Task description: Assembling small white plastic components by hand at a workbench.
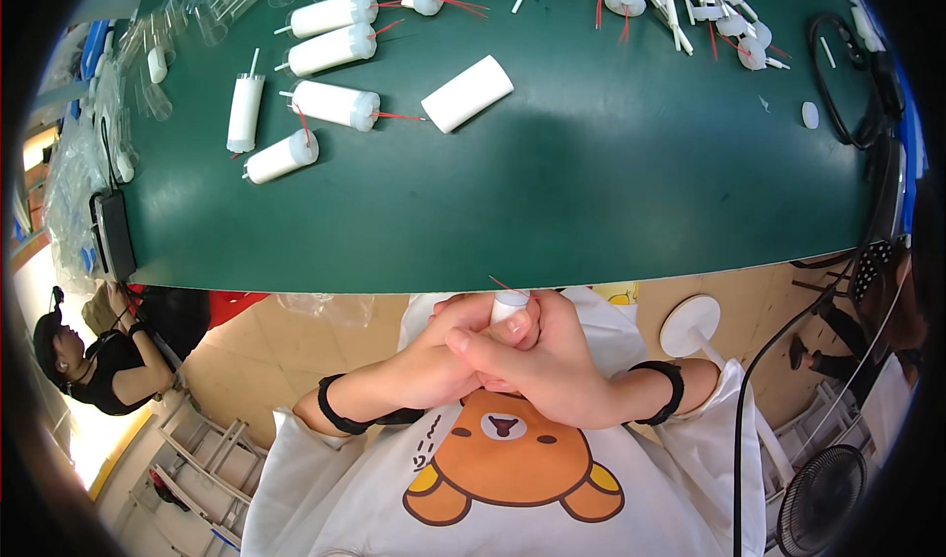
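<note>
Both of my hands are clasped together just off the table's near edge. Between them sits a white cylinder (508, 305) with a pale cap and a thin red wire at its top; most of its body is hidden by my fingers. My left hand (439, 355) wraps it from the left, its fingers tucked under the other hand. My right hand (537, 350) folds over from the right, thumb across the front. On the green table (591, 212) ahead lies a plain white cylinder (468, 95). Capped white cylinders with red wires, such as one (337, 104), lie to its left.
Clear tubes (232, 5) pile up at the far left. White caps with stems and red wires (709, 10) heap at the far right. A black cable (838, 94) coils by the right edge. A black box (113, 232) hangs at the left edge; another person (108, 360) sits beyond.
</note>
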{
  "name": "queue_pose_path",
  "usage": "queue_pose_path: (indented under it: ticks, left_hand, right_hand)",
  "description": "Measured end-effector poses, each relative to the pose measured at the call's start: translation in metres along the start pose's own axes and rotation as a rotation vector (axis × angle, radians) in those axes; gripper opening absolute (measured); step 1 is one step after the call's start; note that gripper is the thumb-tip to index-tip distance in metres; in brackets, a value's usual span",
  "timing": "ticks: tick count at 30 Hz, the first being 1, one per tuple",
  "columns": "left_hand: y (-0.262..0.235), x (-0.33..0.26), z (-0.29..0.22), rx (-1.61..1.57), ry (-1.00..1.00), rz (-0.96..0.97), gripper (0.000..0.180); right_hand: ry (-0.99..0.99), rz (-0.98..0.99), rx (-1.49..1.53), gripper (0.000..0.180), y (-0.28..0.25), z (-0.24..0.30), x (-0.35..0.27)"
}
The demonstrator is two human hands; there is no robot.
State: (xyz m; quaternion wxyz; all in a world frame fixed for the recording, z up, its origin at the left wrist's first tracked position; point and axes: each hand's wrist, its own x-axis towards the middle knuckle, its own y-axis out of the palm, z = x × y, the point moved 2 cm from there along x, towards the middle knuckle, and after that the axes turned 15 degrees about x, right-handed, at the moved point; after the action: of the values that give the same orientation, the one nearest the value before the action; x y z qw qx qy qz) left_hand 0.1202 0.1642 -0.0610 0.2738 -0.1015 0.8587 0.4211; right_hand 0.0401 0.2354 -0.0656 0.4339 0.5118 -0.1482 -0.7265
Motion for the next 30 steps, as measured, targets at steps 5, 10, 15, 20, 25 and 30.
queue_pose_path:
  ticks: [5,10,15,20,25,30]
  left_hand:
    - [0.004,-0.003,-0.005,-0.03,-0.072,-0.046,0.029]
    - [0.003,-0.001,-0.001,-0.08,-0.034,-0.036,0.023]
    - [0.01,0.007,0.006,-0.038,0.083,-0.081,0.023]
    - [0.004,0.009,0.008,-0.04,0.145,0.018,0.021]
    - [0.009,0.016,0.01,-0.151,0.04,-0.039,0.012]
    - [0.011,0.022,0.015,-0.171,0.027,-0.08,0.007]
  right_hand:
    - [0.149,0.024,0.086,0.03,0.006,0.013,-0.002]
    - [0.224,0.028,0.177,0.033,0.003,0.014,-0.003]
    - [0.118,0.102,-0.151,0.046,-0.005,0.028,0.0]
    - [0.021,0.156,-0.184,0.052,-0.012,0.019,-0.007]
    - [-0.037,0.088,-0.047,0.053,-0.015,0.004,-0.013]
    - [-0.057,0.048,0.131,0.052,-0.019,-0.01,-0.008]
